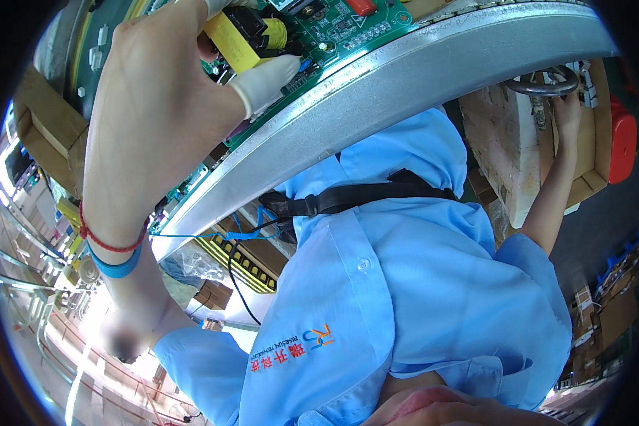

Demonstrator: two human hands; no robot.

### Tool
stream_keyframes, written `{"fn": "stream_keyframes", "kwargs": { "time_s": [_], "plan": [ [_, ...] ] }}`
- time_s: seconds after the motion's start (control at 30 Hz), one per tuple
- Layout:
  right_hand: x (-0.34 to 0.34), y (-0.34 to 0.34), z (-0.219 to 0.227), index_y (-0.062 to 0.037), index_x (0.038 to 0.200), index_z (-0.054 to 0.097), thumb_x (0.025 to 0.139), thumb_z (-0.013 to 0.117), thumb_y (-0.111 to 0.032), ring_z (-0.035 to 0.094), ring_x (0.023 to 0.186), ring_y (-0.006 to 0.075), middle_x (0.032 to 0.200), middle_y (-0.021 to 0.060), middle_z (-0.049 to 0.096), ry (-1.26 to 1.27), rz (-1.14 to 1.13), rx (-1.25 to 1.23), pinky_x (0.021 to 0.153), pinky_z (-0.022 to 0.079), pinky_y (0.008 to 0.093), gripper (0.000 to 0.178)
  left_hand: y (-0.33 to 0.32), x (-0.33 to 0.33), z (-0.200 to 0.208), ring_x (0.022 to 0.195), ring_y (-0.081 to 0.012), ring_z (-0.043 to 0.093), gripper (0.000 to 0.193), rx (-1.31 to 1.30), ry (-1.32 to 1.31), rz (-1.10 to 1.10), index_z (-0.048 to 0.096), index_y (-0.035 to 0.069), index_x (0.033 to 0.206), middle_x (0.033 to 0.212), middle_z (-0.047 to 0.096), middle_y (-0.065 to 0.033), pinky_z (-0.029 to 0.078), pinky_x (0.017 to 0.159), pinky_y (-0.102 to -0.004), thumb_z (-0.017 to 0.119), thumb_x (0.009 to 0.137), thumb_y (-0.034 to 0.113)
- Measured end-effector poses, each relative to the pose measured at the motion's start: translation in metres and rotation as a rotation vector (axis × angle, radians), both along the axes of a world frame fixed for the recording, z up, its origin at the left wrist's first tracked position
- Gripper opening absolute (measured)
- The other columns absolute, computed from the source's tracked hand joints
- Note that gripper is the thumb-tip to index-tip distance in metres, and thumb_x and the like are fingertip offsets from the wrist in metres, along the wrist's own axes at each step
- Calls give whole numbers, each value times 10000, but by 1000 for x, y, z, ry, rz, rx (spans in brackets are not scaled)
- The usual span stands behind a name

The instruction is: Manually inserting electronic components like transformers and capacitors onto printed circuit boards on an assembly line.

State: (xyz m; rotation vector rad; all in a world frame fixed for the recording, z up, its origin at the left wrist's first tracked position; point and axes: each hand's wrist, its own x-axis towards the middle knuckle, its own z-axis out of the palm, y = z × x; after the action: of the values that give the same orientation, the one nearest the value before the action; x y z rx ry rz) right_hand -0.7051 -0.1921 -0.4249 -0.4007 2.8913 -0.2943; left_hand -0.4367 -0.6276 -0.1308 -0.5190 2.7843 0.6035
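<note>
At the upper left my left hand [160,78] is bent round a yellow-and-black transformer [238,46] on a green circuit board [358,32]. Its thumb, in a white finger cot, presses by the transformer's near side, while another covered fingertip lies at the far side. The wrist carries a red string and a blue wrist strap [113,265]. Far to the right, my right hand [566,113] reaches into a cardboard box [595,153] beside small metallic and white parts [587,85]. Its fingertips are small and partly hidden, so what they touch is unclear.
A curved silver metal rail [376,92] runs between the board and my body. Near the right hand are a dark metal ring [543,84], a pale worn panel [504,135] and a red bin [622,140]. A blue coiled cord [241,233] hangs below the rail; another carton [50,128] stands left.
</note>
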Motion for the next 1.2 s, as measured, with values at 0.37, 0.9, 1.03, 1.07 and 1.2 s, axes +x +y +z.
{"fn": "stream_keyframes", "kwargs": {
  "time_s": [0.37,0.9,1.03,1.07,1.2],
  "plan": [
    [8,-12,14,-39,1121,626,815,586,-138,684,793,285,925,178,692,-138,-121,-88,727,511,384,324,-32,10,-10,941,-229,612,657,-241,-127,-228,575,0,1195,990,631,-156,465,890,-340,793,708,383],
    [-6,4,-5,-25,1019,629,814,560,-149,659,638,243,732,150,665,56,76,-77,601,498,363,249,-7,0,14,942,-279,562,623,-248,-66,-189,602,59,1183,1029,636,-139,440,856,-370,793,695,397],
    [1,-4,7,-30,1039,630,815,554,-153,663,663,264,742,154,667,30,31,-20,639,500,370,266,-6,9,16,932,-280,569,578,-239,13,-153,608,73,1177,1033,637,-136,441,854,-377,782,719,379],
    [2,-4,8,-31,1055,629,816,551,-153,668,698,279,766,164,671,23,13,14,670,503,375,280,-6,12,18,929,-281,571,567,-239,33,-144,609,77,1176,1035,637,-135,442,853,-379,780,725,374],
    [-14,13,10,-31,1095,626,824,546,-154,663,845,308,896,199,673,-31,76,-11,767,493,366,309,-4,26,29,919,-282,579,522,-250,123,-92,615,91,1171,1039,638,-133,443,851,-386,769,749,356]
  ]
}}
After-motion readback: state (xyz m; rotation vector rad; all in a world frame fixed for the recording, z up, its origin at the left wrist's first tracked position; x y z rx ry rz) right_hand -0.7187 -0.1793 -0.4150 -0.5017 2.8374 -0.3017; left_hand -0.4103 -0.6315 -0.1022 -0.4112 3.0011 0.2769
